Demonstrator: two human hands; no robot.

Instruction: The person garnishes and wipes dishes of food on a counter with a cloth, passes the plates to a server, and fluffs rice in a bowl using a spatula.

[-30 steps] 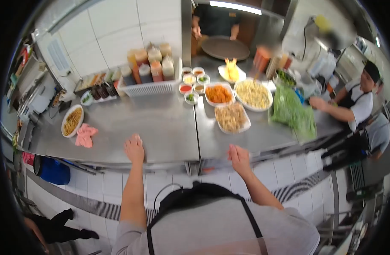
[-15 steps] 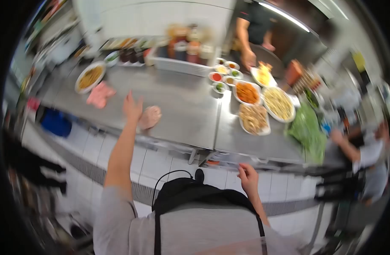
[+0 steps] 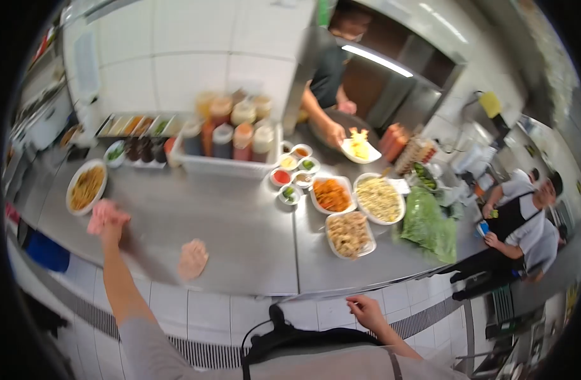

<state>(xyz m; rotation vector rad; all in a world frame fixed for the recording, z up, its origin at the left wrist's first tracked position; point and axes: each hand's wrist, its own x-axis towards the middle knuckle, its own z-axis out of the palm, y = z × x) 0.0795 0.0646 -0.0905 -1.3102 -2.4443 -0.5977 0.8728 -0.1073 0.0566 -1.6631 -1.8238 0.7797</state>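
On the left part of the steel counter, my left hand (image 3: 116, 218) is on a bunched pink cloth (image 3: 98, 216), its fingers closing over it. Just beyond that cloth stands an oval white dish of noodles (image 3: 86, 187). A pale pink, crumpled piece (image 3: 193, 258) lies by the counter's front edge, to the right of my left arm; its kind is unclear. My right hand (image 3: 366, 310) hangs in front of the counter, near my apron, with curled fingers and nothing visible in them.
A white basket of sauce bottles (image 3: 230, 166) stands at the back, beside small sauce bowls (image 3: 281, 177). Dishes of shredded orange food (image 3: 331, 195), noodles (image 3: 380, 199) and pale pieces (image 3: 350, 234) sit right, near a green bag (image 3: 429, 225). A co-worker (image 3: 328, 88) holds a plate (image 3: 361, 149) across the counter.
My left hand has moved left from above the counter onto the pink cloth. My right hand stays low in front of the counter. The head view has shifted.
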